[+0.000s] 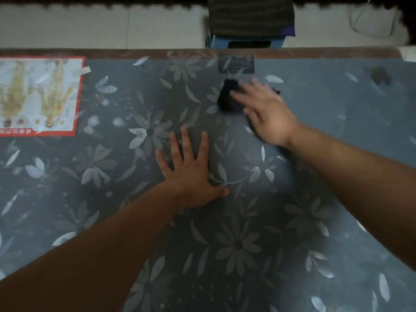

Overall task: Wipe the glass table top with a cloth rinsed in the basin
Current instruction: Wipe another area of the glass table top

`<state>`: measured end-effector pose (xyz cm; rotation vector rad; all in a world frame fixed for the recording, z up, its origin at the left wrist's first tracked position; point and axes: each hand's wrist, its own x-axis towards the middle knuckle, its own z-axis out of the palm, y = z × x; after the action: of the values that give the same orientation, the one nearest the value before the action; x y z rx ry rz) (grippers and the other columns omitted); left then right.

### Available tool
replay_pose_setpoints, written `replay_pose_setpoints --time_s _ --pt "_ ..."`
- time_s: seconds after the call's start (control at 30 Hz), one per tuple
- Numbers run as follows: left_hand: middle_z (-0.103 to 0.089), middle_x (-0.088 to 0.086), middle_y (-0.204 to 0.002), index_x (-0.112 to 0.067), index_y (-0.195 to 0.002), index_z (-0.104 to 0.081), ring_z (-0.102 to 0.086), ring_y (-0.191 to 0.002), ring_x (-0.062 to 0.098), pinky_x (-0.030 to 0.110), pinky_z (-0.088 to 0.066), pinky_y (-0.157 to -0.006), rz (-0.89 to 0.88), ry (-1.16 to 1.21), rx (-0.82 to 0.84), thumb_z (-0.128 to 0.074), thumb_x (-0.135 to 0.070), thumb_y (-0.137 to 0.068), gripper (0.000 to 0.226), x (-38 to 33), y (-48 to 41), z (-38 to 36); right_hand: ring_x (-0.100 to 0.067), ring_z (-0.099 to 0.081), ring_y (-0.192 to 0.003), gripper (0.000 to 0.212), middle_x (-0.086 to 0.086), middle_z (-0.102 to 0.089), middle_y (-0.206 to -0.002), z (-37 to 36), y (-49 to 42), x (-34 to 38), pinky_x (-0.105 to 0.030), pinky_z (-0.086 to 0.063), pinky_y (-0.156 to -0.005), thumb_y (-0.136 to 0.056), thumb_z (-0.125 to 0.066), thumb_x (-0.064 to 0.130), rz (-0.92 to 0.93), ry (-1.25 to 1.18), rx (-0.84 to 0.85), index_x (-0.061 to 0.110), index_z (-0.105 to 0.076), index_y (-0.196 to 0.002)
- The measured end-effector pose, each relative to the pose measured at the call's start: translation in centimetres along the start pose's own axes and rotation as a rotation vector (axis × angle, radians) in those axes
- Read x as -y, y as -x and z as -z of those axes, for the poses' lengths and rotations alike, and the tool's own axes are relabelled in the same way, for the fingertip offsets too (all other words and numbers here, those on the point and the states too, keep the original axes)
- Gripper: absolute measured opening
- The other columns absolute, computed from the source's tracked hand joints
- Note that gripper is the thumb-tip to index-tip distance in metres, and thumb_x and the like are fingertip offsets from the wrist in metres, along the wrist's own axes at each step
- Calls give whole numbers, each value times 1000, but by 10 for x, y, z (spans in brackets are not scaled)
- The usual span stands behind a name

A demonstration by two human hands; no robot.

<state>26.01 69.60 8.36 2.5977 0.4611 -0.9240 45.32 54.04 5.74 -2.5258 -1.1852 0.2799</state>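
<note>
The glass table top (337,154) is blue-grey with a pale flower pattern and fills most of the view. A dark bunched cloth (227,97) lies on it near the far edge. My right hand (267,111) presses flat on the cloth with fingers spread; it is blurred by motion. My left hand (191,167) rests flat on the glass nearer to me, fingers apart, holding nothing. No basin is in view.
A red-bordered poster (40,95) lies under the glass at the far left. A dark label (236,63) sits by the far edge. Beyond the table stands a blue stool (247,41) with a dark striped cushion, on a pale tiled floor with a white cable (371,23).
</note>
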Motion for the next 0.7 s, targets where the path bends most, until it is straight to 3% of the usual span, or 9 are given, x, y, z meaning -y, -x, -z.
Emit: replay_pose_setpoints --time_s 0.1,0.23,0.3,0.47,0.63,0.7 --pt "54 8 -145 -34 -144 39 48 -135 34 67 17 -111 3 7 -14 -64 -80 -66 137 1 0 -1 -34 -17 -152 49 -8 -31 -161 1 -2 8 -47 -9 -124 -102 -46 17 -176 -55 -79 26 -41 -150" --pt "52 8 -147 -34 -145 37 45 -137 34 67 15 -112 8 2 -37 -65 -80 -65 137 -1 0 -2 -34 -23 -150 47 -8 -36 -159 -15 87 31 -47 -14 -123 -99 -46 18 68 -41 40 22 -48 -146" --pt "50 9 -149 -34 -146 36 44 -138 34 67 14 -112 14 4 -48 -65 -80 -65 138 -1 1 -3 -31 -23 -151 46 -6 -36 -159 -10 125 15 -43 -14 -123 -101 -42 24 89 -14 77 21 -49 -146" --pt "47 9 -151 -34 -148 32 42 -139 34 66 16 -112 5 18 -62 -67 -78 -65 137 -1 2 -2 -35 -20 -151 49 -10 -32 -160 2 164 -15 -53 -17 -122 -101 -38 27 -365 -78 -119 25 -39 -150" --pt "43 10 -154 -34 -151 27 39 -141 35 67 14 -112 -10 33 -109 -70 -76 -63 137 1 3 -5 -31 -23 -150 49 -9 -35 -159 -35 198 63 -46 -16 -123 -99 -40 19 -337 -105 -125 18 -46 -148" --pt "40 9 -156 -36 -153 21 36 -143 34 66 14 -113 -22 42 -138 -70 -75 -64 134 2 5 -6 -23 -31 -148 45 -6 -41 -155 -29 190 77 -34 -20 -123 -102 -40 17 -416 -297 -212 16 -47 -146"
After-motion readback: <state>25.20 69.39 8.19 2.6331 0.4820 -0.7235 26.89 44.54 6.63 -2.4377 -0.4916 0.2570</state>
